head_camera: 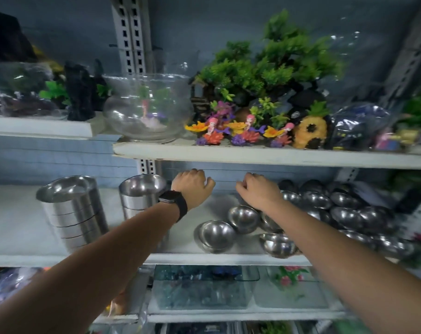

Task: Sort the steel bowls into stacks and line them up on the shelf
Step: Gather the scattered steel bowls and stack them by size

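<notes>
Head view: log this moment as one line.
stacked: steel bowl stacks, shelf left | unsorted: loose steel bowls, right | left hand: mid-shelf, grip hidden | right hand: over loose ones, grip hidden

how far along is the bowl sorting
Done: a wide stack of steel bowls and a narrower stack stand at the left of the shelf. In hand: nothing visibly; the left hand and right hand reach toward the back. Left: the loose bowls, scattered on the right, need stacking.
</notes>
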